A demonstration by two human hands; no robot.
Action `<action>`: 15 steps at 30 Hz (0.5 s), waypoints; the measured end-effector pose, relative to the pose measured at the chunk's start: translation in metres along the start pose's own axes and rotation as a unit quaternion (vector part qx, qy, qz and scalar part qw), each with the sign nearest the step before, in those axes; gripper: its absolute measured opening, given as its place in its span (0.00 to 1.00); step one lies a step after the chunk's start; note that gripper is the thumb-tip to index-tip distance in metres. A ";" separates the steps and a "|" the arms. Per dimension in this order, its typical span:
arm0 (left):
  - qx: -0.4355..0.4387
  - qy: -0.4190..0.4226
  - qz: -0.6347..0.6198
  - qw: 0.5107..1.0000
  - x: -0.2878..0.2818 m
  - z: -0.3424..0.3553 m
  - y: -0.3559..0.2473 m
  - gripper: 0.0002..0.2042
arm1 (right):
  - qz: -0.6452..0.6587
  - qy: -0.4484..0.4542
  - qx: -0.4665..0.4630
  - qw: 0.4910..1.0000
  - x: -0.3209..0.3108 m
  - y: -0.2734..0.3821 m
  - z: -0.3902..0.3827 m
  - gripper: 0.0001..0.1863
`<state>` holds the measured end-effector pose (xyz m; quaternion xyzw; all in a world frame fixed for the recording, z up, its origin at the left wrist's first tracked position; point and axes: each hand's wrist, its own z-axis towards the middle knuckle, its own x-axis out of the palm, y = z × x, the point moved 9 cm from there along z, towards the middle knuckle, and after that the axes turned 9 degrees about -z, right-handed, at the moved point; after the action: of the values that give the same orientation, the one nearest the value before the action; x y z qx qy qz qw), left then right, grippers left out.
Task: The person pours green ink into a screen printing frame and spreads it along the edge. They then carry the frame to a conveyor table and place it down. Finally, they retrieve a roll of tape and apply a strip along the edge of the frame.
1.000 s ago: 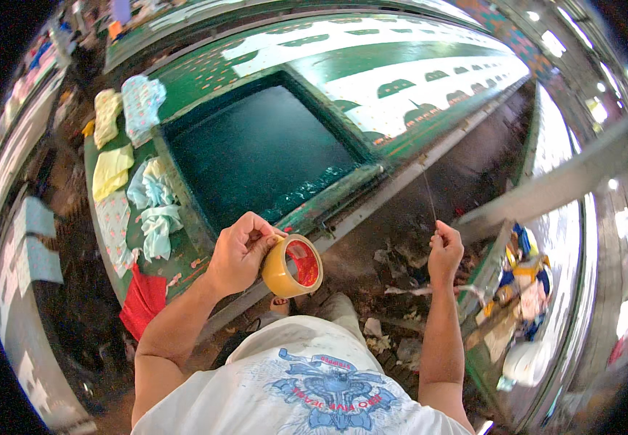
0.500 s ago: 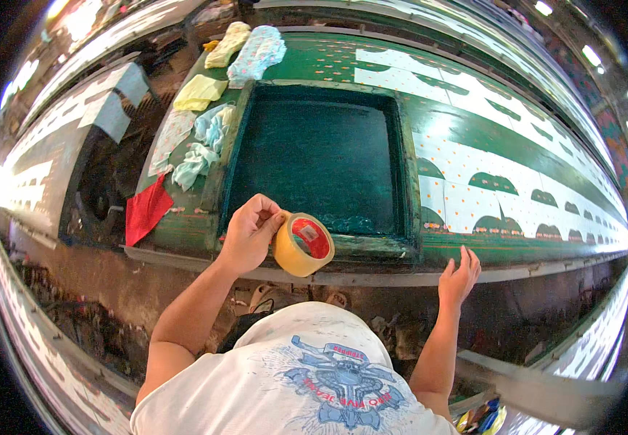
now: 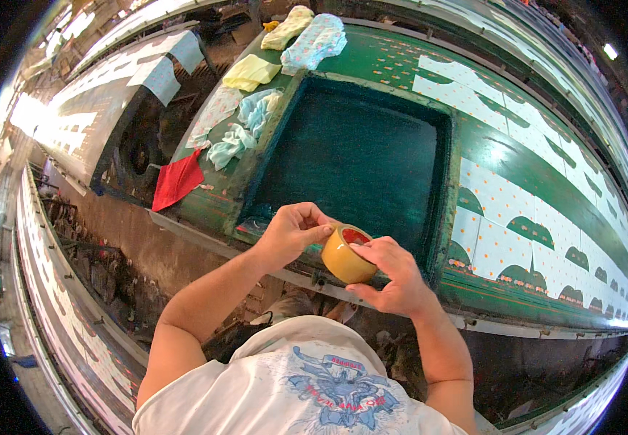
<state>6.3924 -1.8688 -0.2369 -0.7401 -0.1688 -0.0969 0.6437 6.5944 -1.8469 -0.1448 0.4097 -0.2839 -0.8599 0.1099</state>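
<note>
A yellow-brown roll of packing tape (image 3: pixel 346 262) with a red inner core is held between my two hands, just above the near edge of a framed screen (image 3: pixel 372 167). My left hand (image 3: pixel 296 235) is closed in a pinch at the roll's left rim, on what looks like the tape's loose end. Fingers of my right hand (image 3: pixel 395 279) reach over the core, with the thumb below, gripping the roll from the right. The screen has a dark blue-green surface within a raised frame and lies on a long green table (image 3: pixel 498 138).
Crumpled cloths, including a yellow cloth (image 3: pixel 251 72) and a red cloth (image 3: pixel 178 180), lie left of the screen. White dotted fabric pieces (image 3: pixel 506 250) with curved cut-outs spread along the table's right. Another table (image 3: pixel 114 94) with white pieces stands at the left.
My right hand has come in from the table's right edge and taken hold of the tape roll. My left hand has kept its pinch at the rim. The whole view has shifted and tilted.
</note>
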 end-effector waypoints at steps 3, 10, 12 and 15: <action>0.023 0.035 0.019 0.999 -0.015 0.022 -0.010 0.05 | 0.000 0.023 -0.006 1.000 0.000 -0.011 0.026 0.40; 0.075 -0.008 0.182 0.980 -0.079 0.105 -0.041 0.04 | -0.120 0.074 -0.008 0.990 0.015 -0.068 0.102 0.41; 0.084 -0.039 0.177 0.980 -0.109 0.138 -0.051 0.05 | -0.157 0.077 0.019 0.984 0.015 -0.097 0.127 0.42; 0.140 -0.057 0.237 0.960 -0.131 0.181 -0.091 0.05 | -0.218 0.100 0.077 0.968 0.014 -0.154 0.158 0.45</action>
<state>6.2239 -1.6966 -0.2284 -0.6656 -0.0366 0.1253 0.7348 6.4712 -1.6643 -0.1638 0.5530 -0.2406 -0.7932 -0.0842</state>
